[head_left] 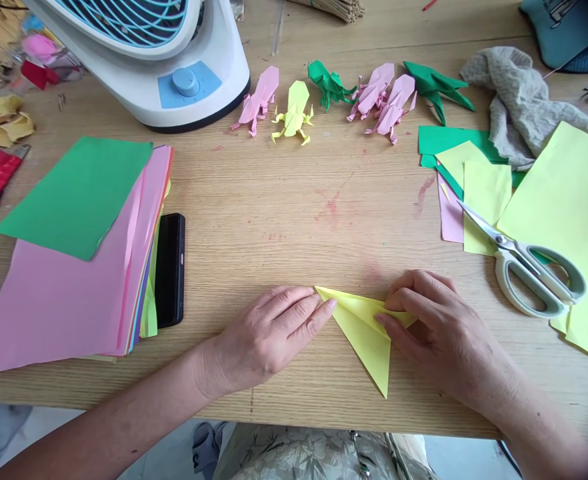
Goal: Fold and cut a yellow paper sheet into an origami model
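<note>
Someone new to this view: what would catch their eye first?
Probably the pink, yellow and green paper figures lined up toward the back of the table. Next, the white fan at the back left. Then, at the front, the folded yellow paper, left hand at one corner, right hand pinching its other side.

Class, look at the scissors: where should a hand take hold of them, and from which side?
Probably the handles of the scissors, coming from the near right: the two finger loops lie on that side, while the blades point to the far left.
</note>
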Available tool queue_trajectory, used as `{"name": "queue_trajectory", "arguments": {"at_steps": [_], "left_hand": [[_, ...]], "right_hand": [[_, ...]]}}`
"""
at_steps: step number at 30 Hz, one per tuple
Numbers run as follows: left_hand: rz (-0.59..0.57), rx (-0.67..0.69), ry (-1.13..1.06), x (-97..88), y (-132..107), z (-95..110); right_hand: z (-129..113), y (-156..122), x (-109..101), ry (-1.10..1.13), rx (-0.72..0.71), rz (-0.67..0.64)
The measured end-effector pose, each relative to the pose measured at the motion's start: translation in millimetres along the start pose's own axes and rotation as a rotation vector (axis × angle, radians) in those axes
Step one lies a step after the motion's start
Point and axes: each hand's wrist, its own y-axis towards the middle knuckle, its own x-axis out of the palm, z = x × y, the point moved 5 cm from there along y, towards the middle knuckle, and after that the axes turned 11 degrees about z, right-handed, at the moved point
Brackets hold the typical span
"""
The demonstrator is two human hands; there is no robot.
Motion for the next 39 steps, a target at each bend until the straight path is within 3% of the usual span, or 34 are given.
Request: {"name": "queue_trajectory", "arguments": {"at_steps": [13, 25, 34, 39], "left_hand": [[-0.012, -0.016, 0.062, 6.0, 1.9, 4.2], [-0.098, 0.0, 0.176, 4.6, 1.6, 8.3], [-0.052, -0.025, 0.174, 0.5, 5.1, 8.3], [-0.111, -0.019, 0.256, 3.0, 4.8, 8.0]], "right_hand": [[0.1, 0.3, -0.2, 0.015, -0.002, 0.008], [0.2, -0.3, -1.2, 0.009, -0.015, 0.021], [-1.1, 1.1, -0.1, 0.017, -0.042, 0.028], [-0.6, 0.3, 0.8, 0.011, -0.048, 0.025]]}}
